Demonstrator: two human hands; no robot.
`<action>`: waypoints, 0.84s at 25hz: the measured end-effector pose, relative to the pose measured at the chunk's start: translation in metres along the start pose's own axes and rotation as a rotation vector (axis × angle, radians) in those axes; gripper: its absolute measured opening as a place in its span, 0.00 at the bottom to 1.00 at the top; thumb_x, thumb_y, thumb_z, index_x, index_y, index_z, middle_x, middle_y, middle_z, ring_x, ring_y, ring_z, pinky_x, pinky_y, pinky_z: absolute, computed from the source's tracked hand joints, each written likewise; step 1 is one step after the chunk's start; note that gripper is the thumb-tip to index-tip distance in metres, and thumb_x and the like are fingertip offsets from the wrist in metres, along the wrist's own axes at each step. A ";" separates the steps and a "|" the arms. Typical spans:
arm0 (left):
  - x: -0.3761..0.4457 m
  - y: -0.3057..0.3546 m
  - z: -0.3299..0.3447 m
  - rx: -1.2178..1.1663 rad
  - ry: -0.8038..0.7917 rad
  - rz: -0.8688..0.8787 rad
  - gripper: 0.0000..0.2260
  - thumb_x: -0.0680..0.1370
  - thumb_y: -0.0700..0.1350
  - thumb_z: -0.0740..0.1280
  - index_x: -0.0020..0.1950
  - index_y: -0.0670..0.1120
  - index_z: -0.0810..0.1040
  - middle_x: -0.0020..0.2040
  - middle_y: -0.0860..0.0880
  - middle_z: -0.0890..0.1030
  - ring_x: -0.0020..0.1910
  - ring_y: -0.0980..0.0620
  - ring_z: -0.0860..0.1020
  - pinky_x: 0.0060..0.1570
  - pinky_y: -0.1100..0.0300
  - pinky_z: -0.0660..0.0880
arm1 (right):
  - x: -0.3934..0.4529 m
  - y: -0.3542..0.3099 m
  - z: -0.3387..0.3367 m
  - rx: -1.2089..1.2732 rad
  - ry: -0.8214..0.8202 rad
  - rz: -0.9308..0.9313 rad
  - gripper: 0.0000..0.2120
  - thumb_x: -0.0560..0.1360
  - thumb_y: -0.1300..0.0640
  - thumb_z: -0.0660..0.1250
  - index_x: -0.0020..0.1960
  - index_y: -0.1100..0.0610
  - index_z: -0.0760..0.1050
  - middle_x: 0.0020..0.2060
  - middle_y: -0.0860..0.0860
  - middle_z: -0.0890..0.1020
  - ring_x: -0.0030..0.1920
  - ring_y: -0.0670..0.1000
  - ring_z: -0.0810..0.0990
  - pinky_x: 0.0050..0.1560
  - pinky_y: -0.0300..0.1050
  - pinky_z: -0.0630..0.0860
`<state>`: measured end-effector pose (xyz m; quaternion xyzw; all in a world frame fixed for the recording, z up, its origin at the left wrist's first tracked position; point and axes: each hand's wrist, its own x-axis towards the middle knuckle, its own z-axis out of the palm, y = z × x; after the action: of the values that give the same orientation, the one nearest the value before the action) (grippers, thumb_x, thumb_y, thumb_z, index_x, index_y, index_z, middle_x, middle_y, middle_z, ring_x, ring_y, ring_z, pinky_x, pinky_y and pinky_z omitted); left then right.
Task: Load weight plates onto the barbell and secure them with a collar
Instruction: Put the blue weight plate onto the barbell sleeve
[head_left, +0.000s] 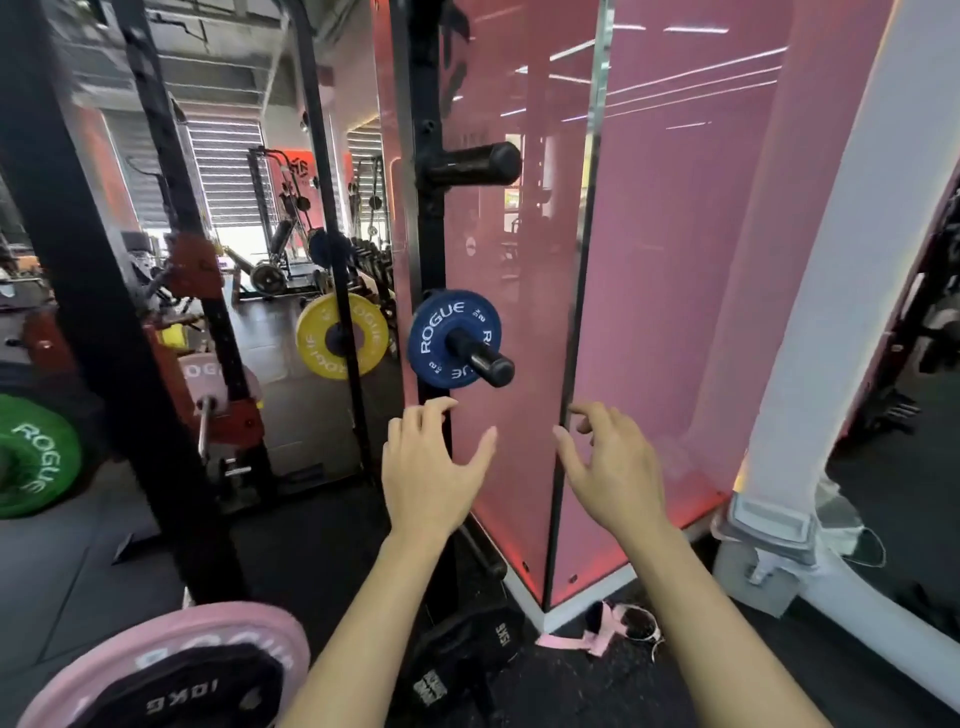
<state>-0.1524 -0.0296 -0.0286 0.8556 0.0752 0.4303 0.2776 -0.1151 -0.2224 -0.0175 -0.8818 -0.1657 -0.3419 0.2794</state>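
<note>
A small blue plate hangs on a black peg of the rack post. Just below it, the left hand and right hand reach up, fingers loosely spread, holding nothing.

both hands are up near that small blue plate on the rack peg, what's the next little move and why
Probably bring both hands up to take the blue plate by its rim and slide it off the storage peg. The left hand and right hand are open, hold nothing and sit just below the plate, not touching it. The plate hangs near the peg's base, so it has to travel outward along the peg.
</note>
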 end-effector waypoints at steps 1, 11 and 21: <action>0.007 -0.004 0.009 0.003 0.008 -0.009 0.24 0.73 0.67 0.63 0.61 0.53 0.73 0.54 0.53 0.75 0.55 0.51 0.71 0.54 0.50 0.74 | 0.009 0.007 0.008 0.002 -0.003 -0.005 0.15 0.78 0.46 0.63 0.61 0.53 0.74 0.46 0.49 0.78 0.49 0.52 0.76 0.42 0.45 0.70; 0.097 -0.015 0.096 0.158 0.157 -0.087 0.23 0.74 0.65 0.66 0.62 0.52 0.73 0.53 0.53 0.76 0.54 0.51 0.71 0.53 0.50 0.74 | 0.136 0.073 0.089 0.150 -0.024 -0.112 0.16 0.78 0.48 0.64 0.61 0.55 0.75 0.46 0.52 0.79 0.50 0.54 0.77 0.47 0.51 0.76; 0.157 -0.055 0.141 0.309 0.259 -0.246 0.21 0.74 0.65 0.66 0.60 0.53 0.72 0.52 0.53 0.76 0.55 0.50 0.72 0.51 0.48 0.75 | 0.220 0.110 0.180 0.241 -0.157 -0.184 0.17 0.78 0.44 0.63 0.62 0.53 0.73 0.48 0.51 0.79 0.52 0.55 0.77 0.45 0.51 0.76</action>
<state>0.0608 0.0163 -0.0166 0.8099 0.2790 0.4829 0.1817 0.1867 -0.1774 -0.0159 -0.8472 -0.3067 -0.2736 0.3367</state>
